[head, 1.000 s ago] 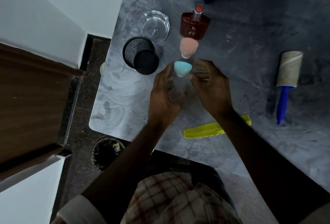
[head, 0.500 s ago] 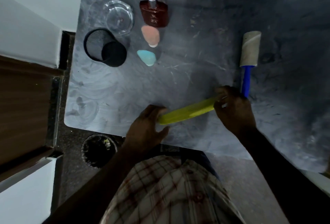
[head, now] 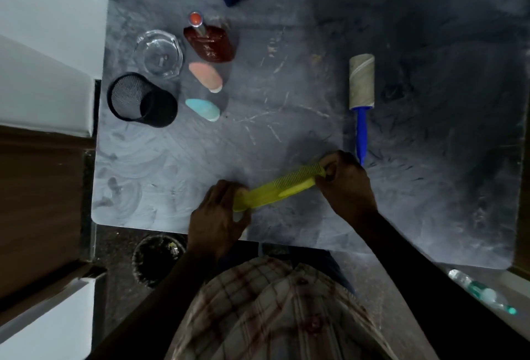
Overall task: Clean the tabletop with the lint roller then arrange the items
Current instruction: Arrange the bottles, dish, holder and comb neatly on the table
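so you've got the comb (head: 282,190) by both ends
left hand (head: 218,216) and right hand (head: 345,184) each pinched shut on it, low over the counter (head: 286,119).

A home dressing corner: perfume bottle (head: 210,44), makeup sponges (head: 206,76) and comb (head: 279,191) (dimly lit) on a grey table (head: 286,96).

dim lighting throughout. grey marbled tabletop (head: 430,44) with rounded near corner; dark speckled floor (head: 114,245) below, holding a round dark bin (head: 157,259). white wall surface (head: 43,73) and brown wooden panel (head: 37,202) at left.
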Demonstrator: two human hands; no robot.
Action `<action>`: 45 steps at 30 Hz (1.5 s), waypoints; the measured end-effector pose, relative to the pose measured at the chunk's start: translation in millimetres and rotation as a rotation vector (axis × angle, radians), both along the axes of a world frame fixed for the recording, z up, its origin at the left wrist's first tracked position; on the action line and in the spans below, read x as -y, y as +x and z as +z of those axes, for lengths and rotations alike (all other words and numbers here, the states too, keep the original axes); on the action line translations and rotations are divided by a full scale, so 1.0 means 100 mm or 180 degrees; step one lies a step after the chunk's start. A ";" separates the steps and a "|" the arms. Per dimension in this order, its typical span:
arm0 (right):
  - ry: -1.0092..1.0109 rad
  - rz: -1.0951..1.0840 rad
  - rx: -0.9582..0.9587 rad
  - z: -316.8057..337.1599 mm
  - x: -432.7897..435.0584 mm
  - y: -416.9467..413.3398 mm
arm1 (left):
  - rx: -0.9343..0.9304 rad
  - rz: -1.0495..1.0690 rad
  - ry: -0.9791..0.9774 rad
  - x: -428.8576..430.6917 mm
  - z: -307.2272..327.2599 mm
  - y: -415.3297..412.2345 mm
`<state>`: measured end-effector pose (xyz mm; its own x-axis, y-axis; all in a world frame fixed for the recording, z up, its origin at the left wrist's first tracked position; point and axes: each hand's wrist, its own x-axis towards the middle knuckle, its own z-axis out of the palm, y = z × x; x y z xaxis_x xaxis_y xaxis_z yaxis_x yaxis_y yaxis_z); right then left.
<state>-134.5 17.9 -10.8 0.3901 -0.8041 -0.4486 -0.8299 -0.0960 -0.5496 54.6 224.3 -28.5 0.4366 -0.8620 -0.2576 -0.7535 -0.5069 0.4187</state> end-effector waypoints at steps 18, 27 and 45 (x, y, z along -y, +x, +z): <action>0.0669 -0.0407 0.1705 0.21 1.33 1.68 | -0.0368 0.1150 -0.0654 0.93 0.13 0.11; 0.0233 0.0321 0.0492 -0.12 1.67 2.42 | 0.0118 0.0842 -0.0512 1.17 -0.03 0.35; -0.0874 0.0997 -0.0017 -0.29 1.70 2.47 | 0.0634 0.0619 -0.0545 1.06 -0.12 0.42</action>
<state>112.8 -151.6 -39.9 0.6331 -0.7370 -0.2367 -0.7400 -0.4866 -0.4643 96.5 118.2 -40.4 0.6246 -0.7809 -0.0092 -0.7252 -0.5843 0.3643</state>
